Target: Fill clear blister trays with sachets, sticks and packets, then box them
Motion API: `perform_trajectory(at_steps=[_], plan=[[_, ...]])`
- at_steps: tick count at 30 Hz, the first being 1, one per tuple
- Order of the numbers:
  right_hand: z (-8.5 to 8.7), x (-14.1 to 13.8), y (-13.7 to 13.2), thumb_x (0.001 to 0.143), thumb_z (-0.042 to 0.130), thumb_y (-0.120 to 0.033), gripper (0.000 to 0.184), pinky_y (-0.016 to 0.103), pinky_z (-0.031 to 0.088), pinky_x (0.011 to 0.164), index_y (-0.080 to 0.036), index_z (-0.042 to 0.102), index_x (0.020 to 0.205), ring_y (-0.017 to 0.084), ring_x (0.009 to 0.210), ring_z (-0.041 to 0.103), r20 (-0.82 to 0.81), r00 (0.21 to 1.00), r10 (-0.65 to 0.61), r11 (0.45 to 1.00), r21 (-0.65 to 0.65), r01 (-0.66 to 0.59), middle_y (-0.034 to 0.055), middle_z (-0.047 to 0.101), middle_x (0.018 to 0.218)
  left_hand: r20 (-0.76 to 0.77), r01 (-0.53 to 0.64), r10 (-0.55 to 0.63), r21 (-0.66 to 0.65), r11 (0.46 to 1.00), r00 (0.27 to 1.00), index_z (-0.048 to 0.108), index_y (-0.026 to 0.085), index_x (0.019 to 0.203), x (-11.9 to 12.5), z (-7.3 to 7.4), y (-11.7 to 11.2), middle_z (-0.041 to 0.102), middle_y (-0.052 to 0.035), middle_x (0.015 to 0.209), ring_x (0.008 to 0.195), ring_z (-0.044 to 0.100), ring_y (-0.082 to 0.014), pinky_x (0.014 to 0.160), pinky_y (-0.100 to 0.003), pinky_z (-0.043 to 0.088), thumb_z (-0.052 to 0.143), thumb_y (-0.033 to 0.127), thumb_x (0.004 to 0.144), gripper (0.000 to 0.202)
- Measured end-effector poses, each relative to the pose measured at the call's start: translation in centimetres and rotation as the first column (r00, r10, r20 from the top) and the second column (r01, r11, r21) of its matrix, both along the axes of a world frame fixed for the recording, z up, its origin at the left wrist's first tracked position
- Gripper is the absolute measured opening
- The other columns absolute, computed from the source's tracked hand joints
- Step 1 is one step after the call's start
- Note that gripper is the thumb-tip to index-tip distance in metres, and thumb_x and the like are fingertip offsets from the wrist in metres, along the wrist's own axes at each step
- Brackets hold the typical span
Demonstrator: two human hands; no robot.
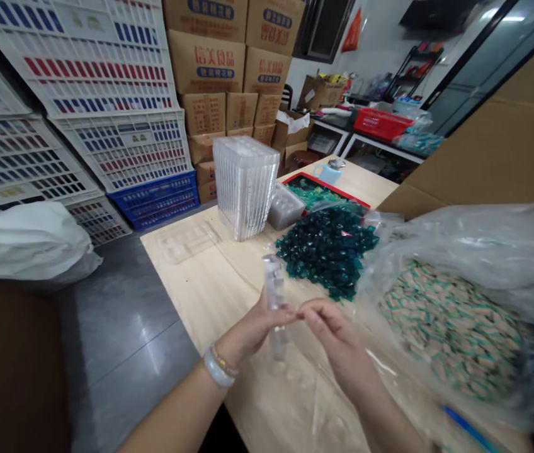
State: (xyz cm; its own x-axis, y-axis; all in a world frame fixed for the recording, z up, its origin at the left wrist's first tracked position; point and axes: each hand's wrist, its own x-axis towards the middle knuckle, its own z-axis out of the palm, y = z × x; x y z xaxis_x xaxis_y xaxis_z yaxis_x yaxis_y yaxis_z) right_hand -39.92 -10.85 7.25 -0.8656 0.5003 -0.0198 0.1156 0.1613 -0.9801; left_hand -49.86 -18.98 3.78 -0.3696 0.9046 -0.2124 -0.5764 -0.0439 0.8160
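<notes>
Crates of white plastic [106,75] stand in high stacks at the far left, with a blue crate [153,201] at their foot, and a white sack [21,242] lies in front of them above the grey tile floor [125,327]. Behind the crates are piled cardboard boxes [205,63]. On the light wooden table [191,283] lie a flat clear plastic tray [186,242] and, just beside it, a tall stack of clear plastic trays [245,185] standing upright. The person's left hand [252,330], with a pale bangle [217,369] on the wrist, is closed around a narrow clear plastic strip [274,302] and holds it upright above the table. The right hand [337,343] is next to it, and its fingertips [305,311] are pinched together and touch the left fingers, but I cannot tell if they grasp anything. Farther on lies a heap of dark green wrapped sweets [328,248], with a red tray [326,192] and a light blue mug [328,173] behind it. At the right, a clear plastic bag [451,239] holds many small striped sachets [451,330].
</notes>
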Motion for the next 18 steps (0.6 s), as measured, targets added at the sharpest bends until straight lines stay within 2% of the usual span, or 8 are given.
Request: perform_trajectory(at_steps=[2,4,7,12,18], plan=[[0.4,-0.2,0.2,0.074,0.055,-0.041,0.022,0.025,0.04,0.063,-0.019,0.054,0.076,0.014,0.068,0.051,-0.012,1.0,-0.006,0.995,-0.099,0.004,0.0007,0.056,0.072,-0.053,0.04,-0.039,0.013,0.999,0.998,0.052,0.014,0.097,1.1,0.6,-1.2,0.054,-0.0039,0.092,0.092,0.05,-0.019,0.082,-0.032,0.039,0.071,0.023,0.055,0.047],[0.5,-0.4,0.0,0.071,0.06,-0.039,0.022,0.024,0.038,0.058,-0.018,0.052,0.072,0.012,0.063,0.05,-0.019,0.996,0.086,0.974,-0.211,-0.089,-0.0004,0.056,0.068,-0.081,0.067,-0.066,0.011,0.998,0.994,0.049,0.016,0.103,1.7,1.2,-2.2,0.053,-0.0046,0.099,0.098,0.048,-0.0203,0.085,-0.033,0.038,0.069,0.015,0.054,0.053],[0.4,-0.6,-0.7,0.07,0.062,-0.037,0.023,0.023,0.037,0.056,-0.017,0.051,0.065,0.011,0.059,0.049,-0.033,0.982,0.185,0.923,-0.338,-0.185,-0.0012,0.056,0.062,-0.105,0.072,-0.07,0.01,0.997,0.992,0.046,0.017,0.109,2.2,1.5,-3.1,0.052,-0.0046,0.102,0.102,0.046,-0.0212,0.087,-0.034,0.037,0.068,0.015,0.055,0.058],[0.6,-0.4,-1.3,0.07,0.063,-0.036,0.021,0.024,0.036,0.057,-0.016,0.056,0.065,0.01,0.057,0.047,-0.027,0.97,0.242,0.891,-0.391,-0.233,-0.0012,0.056,0.061,-0.106,0.093,-0.091,0.012,0.996,0.99,0.041,0.019,0.116,2.3,0.8,-4.2,0.049,-0.0043,0.105,0.102,0.044,-0.0211,0.089,-0.036,0.035,0.07,0.023,0.056,0.066],[0.9,-0.2,-1.0,0.071,0.061,-0.035,0.02,0.024,0.037,0.061,-0.016,0.059,0.067,0.01,0.059,0.048,-0.01,0.963,0.27,0.887,-0.386,-0.253,-0.001,0.056,0.062,-0.097,0.129,-0.128,0.005,0.992,0.987,0.036,0.018,0.12,2.4,0.8,-4.7,0.044,-0.0064,0.111,0.109,0.038,-0.0235,0.092,-0.038,0.033,0.071,0.028,0.057,0.073]])
